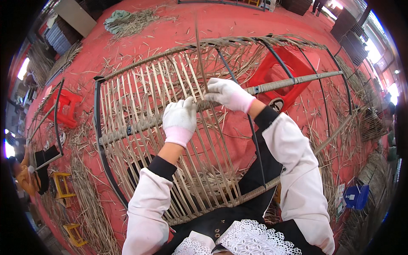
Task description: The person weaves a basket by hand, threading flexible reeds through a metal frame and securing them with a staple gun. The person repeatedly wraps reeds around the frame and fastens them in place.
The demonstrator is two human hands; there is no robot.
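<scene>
A dark metal frame (97,117), partly woven with pale wicker strands (158,80), lies tilted in front of me and over my lap. Along its middle runs a crossbar (276,85) wrapped in strands. My left hand (180,119), in a white glove, is closed at this bar, its fingertips by the edge of the weaving. Just to its right, my gloved right hand (231,95) pinches a long brown wicker strand (198,46) against the bar. The strand's free length rises toward the far side. The fingertips partly hide the wrap beneath them.
Loose strands litter the red floor (221,21). One red stool (284,70) stands behind the frame's right part, another red stool (66,106) at the left. Small yellow stools (63,185), a blue container (356,196) and a co-worker's orange sleeve (23,180) appear at the sides.
</scene>
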